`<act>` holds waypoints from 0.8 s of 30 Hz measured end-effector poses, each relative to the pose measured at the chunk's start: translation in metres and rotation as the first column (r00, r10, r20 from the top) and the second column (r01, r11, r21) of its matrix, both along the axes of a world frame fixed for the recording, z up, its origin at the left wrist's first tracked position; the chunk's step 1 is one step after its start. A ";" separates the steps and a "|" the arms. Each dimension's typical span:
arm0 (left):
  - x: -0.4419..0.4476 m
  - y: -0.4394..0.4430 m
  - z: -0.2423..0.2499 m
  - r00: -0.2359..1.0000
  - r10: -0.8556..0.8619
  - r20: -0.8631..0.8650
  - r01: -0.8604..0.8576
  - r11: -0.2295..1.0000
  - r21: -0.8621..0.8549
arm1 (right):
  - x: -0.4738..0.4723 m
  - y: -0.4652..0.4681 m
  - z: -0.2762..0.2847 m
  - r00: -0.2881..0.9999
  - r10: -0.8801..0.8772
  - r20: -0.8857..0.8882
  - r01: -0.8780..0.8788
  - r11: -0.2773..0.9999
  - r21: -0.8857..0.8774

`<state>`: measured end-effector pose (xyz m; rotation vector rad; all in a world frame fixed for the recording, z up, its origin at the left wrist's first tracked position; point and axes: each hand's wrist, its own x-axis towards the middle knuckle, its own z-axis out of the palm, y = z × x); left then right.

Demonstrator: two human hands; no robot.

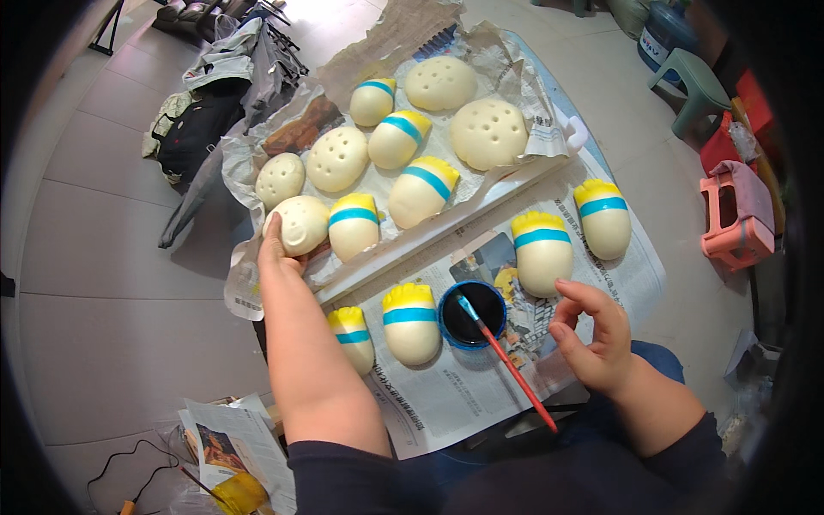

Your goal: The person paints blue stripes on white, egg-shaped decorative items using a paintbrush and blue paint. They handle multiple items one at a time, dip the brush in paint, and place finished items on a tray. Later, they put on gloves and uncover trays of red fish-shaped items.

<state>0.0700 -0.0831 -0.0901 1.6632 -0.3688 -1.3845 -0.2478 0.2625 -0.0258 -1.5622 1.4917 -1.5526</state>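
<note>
At the tray's near left corner, my left hand (280, 250) grips a plain cream moulded piece (302, 226) with small dents, thumb on its side and fingers partly hidden under it. My right hand (595, 338) is empty, thumb and fingers apart, just beside the rounded end of a cream piece with a yellow end and blue band (544, 264). Between the hands sits a blue-rimmed tub of dark liquid (473, 315). A red-handled paintbrush (515, 373) with blue bristles rests across it. Two banded pieces, a larger one (410, 335) and a smaller one (355, 344), lie left of the tub.
Plain dented pieces (489, 134) and banded pieces (423, 193) fill a newspaper-lined white tray (444, 226). Another banded piece (602, 225) lies on the newspaper (444, 412) at right. A black bag (199, 129) is left of the table; stools (737, 215) stand right.
</note>
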 end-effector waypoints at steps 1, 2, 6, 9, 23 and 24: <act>-0.002 0.001 0.001 0.995 -0.056 -0.086 0.052 0.998 -0.045 | 0.000 -0.001 0.000 1.000 0.002 -0.007 -0.002 1.000 0.007; -0.005 0.002 0.003 0.996 -0.039 -0.076 0.032 0.994 -0.100 | 0.000 -0.001 -0.001 1.000 0.006 -0.015 -0.006 1.000 0.000; -0.014 0.013 0.017 0.999 0.051 0.001 -0.049 0.969 -0.243 | 0.000 -0.001 -0.004 1.000 -0.005 -0.003 0.005 1.000 0.010; -0.015 0.043 0.052 0.999 0.032 -0.039 -0.046 0.890 -0.454 | 0.000 -0.002 -0.003 0.999 -0.041 0.010 0.041 0.999 -0.007; -0.107 0.318 0.137 0.730 -0.665 -0.157 0.370 0.578 -0.727 | 0.038 0.014 0.086 0.592 0.245 0.768 -0.492 0.865 0.104; -0.103 0.320 0.141 0.732 -0.678 -0.074 0.394 0.509 -0.765 | 0.041 0.013 0.092 0.621 0.275 0.734 -0.503 0.858 0.104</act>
